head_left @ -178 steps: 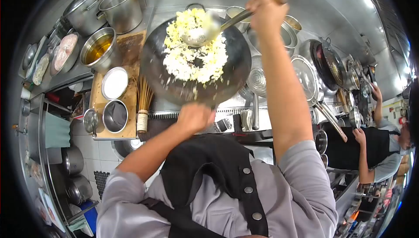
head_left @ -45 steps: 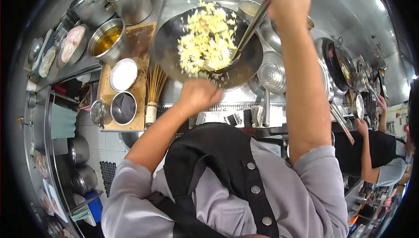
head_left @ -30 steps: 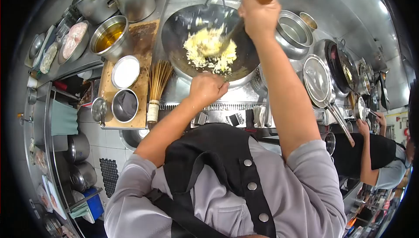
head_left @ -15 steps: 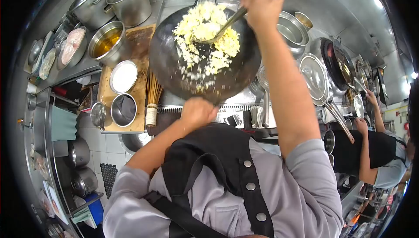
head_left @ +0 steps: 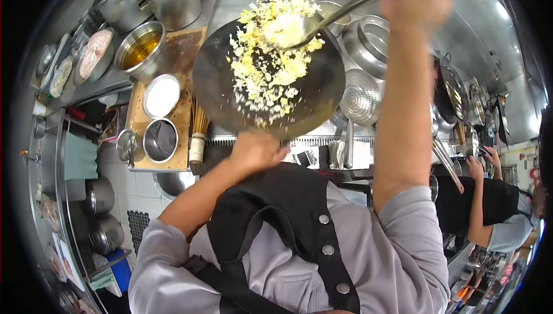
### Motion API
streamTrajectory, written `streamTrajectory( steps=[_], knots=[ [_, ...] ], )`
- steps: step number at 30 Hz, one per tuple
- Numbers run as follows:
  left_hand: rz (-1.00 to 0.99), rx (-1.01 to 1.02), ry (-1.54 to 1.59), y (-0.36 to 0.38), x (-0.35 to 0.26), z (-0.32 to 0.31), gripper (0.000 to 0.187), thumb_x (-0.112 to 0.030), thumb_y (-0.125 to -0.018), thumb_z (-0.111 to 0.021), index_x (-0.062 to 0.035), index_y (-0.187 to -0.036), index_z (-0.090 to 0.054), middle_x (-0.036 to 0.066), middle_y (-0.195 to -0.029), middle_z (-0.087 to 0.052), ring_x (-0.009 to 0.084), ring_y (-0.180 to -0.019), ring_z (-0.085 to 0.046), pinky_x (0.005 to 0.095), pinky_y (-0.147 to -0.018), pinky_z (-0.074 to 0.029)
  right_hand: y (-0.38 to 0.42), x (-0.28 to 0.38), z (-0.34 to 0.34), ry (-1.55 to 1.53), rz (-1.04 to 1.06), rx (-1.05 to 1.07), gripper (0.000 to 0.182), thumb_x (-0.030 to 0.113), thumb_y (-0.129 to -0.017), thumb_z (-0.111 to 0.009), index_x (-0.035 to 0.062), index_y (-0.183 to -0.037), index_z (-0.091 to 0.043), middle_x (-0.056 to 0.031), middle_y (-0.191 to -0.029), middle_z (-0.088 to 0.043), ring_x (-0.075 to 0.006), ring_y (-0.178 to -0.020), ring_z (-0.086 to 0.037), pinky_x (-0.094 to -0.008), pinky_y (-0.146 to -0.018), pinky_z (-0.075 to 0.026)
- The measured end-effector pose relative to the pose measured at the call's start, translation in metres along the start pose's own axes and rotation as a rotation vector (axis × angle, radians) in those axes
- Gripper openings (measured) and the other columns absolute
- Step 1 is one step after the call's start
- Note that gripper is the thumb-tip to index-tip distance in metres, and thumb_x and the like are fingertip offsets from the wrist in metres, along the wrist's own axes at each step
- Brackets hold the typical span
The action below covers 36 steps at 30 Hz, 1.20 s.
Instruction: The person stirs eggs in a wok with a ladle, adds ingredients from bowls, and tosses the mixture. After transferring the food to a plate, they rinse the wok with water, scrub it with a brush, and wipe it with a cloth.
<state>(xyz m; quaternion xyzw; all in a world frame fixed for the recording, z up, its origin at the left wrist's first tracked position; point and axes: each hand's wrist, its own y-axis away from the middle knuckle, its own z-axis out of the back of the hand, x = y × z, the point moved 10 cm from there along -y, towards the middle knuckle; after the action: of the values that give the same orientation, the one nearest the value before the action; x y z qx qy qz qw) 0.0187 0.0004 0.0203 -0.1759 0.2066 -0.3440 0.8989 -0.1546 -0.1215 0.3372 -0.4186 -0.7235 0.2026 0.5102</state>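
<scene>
My left hand (head_left: 259, 150) is closed at the near rim of a black wok (head_left: 213, 78); the handle it grips is hidden under the fingers. Rice with yellow egg bits (head_left: 259, 78) lies in the wok, and much of it flies loose above the far rim. My right hand (head_left: 415, 0), blurred, is wrapped round the wooden grip of a long metal ladle (head_left: 352, 7). The ladle's bowl is among the rice at the far right side of the wok.
On the left stand a pot of yellow oil (head_left: 141, 49), a white-filled bowl (head_left: 161, 96) and a bamboo brush (head_left: 198, 141). A perforated skimmer (head_left: 360, 98) and stacked steel bowls (head_left: 371, 40) are on the right. Another person (head_left: 484, 199) works at the far right.
My right hand has swung right and farther away with the ladle. Rice has risen and spread beyond the wok's far rim. The wok's far side has dipped; my left hand stays at its near edge.
</scene>
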Motion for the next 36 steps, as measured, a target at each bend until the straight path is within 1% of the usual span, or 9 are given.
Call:
streamTrajectory(
  steps=[2, 5, 6, 10, 17, 20, 27, 31, 36],
  knots=[
    [0.005, -0.050, 0.015, -0.027, 0.023, 0.008, 0.032, -0.038, -0.082, -0.071, -0.0112, -0.065, -0.063, 0.006, -0.063, -0.059, 0.0285, -0.065, -0.061, 0.0425, -0.060, -0.049, -0.019, 0.045, -0.006, -0.120, 0.146, 0.232, 0.019, 0.020, -0.094, -0.068, 0.0063, -0.087, -0.057, 0.0035, -0.056, -0.044, -0.0076, -0.042, -0.040, -0.0250, -0.040, -0.036],
    [0.065, -0.193, -0.005, -0.049, 0.049, -0.004, 0.030, -0.035, -0.082, -0.071, -0.0093, -0.071, -0.062, 0.006, -0.073, -0.060, 0.0283, -0.076, -0.059, 0.0423, -0.070, -0.048, 0.004, 0.061, -0.016, -0.064, 0.206, 0.213, 0.017, 0.019, -0.097, -0.064, 0.0062, -0.090, -0.054, 0.0040, -0.055, -0.040, -0.0065, -0.041, -0.036, -0.0241, -0.040, -0.034],
    [0.147, -0.253, -0.020, -0.052, 0.060, -0.007, 0.028, -0.033, -0.083, -0.071, -0.0081, -0.074, -0.061, 0.007, -0.079, -0.060, 0.0287, -0.081, -0.058, 0.0427, -0.076, -0.047, -0.004, 0.016, -0.001, -0.221, 0.118, 0.341, 0.014, 0.006, -0.089, -0.071, 0.0017, -0.088, -0.057, -0.0027, -0.061, -0.052, -0.0109, -0.046, -0.048, -0.0301, -0.045, -0.042],
    [0.053, -0.308, 0.010, -0.070, 0.062, -0.010, 0.029, -0.031, -0.085, -0.071, -0.0063, -0.076, -0.059, 0.010, -0.077, -0.058, 0.0324, -0.080, -0.057, 0.0451, -0.076, -0.045, 0.071, -0.180, 0.028, 0.112, -0.307, 0.148, 0.015, 0.009, -0.090, -0.071, 0.0013, -0.088, -0.058, -0.0026, -0.061, -0.053, -0.0113, -0.050, -0.050, -0.0291, -0.046, -0.042],
    [0.125, -0.250, 0.071, -0.073, 0.083, -0.026, 0.032, -0.032, -0.086, -0.069, -0.0071, -0.069, -0.059, 0.009, -0.072, -0.062, 0.0317, -0.075, -0.060, 0.0443, -0.073, -0.046, 0.048, -0.124, -0.004, -0.008, -0.090, 0.254, 0.018, 0.008, -0.088, -0.074, 0.0001, -0.087, -0.058, -0.0033, -0.063, -0.055, -0.0118, -0.048, -0.050, -0.0288, -0.046, -0.043],
    [0.115, -0.206, 0.057, -0.077, 0.087, -0.034, 0.033, -0.032, -0.086, -0.070, -0.0074, -0.067, -0.058, 0.009, -0.070, -0.061, 0.0312, -0.074, -0.059, 0.0435, -0.072, -0.047, 0.067, -0.214, 0.010, 0.185, -0.222, 0.289, 0.016, 0.006, -0.088, -0.073, 0.0013, -0.087, -0.058, -0.0024, -0.061, -0.054, -0.0114, -0.046, -0.049, -0.0280, -0.046, -0.043],
    [0.106, -0.274, 0.084, -0.075, 0.089, -0.029, 0.035, -0.033, -0.086, -0.070, -0.0077, -0.064, -0.058, 0.008, -0.068, -0.060, 0.0304, -0.071, -0.058, 0.0423, -0.071, -0.046, 0.048, -0.173, -0.014, -0.011, -0.104, 0.268, 0.020, 0.011, -0.086, -0.076, 0.0034, -0.081, -0.059, -0.0013, -0.059, -0.055, -0.0110, -0.047, -0.052, -0.0261, -0.046, -0.043],
    [0.092, -0.220, 0.059, -0.076, 0.090, -0.033, 0.035, -0.033, -0.086, -0.070, -0.0081, -0.064, -0.059, 0.008, -0.069, -0.060, 0.0298, -0.071, -0.059, 0.0421, -0.070, -0.046, 0.028, -0.209, -0.019, 0.352, -0.157, 0.299, 0.022, 0.012, -0.087, -0.076, 0.0026, -0.080, -0.058, -0.0017, -0.058, -0.054, -0.0112, -0.046, -0.051, -0.0267, -0.044, -0.041],
    [0.090, -0.246, 0.069, -0.075, 0.091, -0.031, 0.035, -0.034, -0.085, -0.071, -0.0086, -0.065, -0.059, 0.008, -0.069, -0.060, 0.0286, -0.071, -0.058, 0.0418, -0.069, -0.045, 0.049, -0.193, -0.027, -0.079, -0.104, 0.250, 0.019, 0.009, -0.090, -0.072, 0.0019, -0.081, -0.056, -0.0025, -0.058, -0.053, -0.0117, -0.047, -0.049, -0.0271, -0.045, -0.041]
  ],
)
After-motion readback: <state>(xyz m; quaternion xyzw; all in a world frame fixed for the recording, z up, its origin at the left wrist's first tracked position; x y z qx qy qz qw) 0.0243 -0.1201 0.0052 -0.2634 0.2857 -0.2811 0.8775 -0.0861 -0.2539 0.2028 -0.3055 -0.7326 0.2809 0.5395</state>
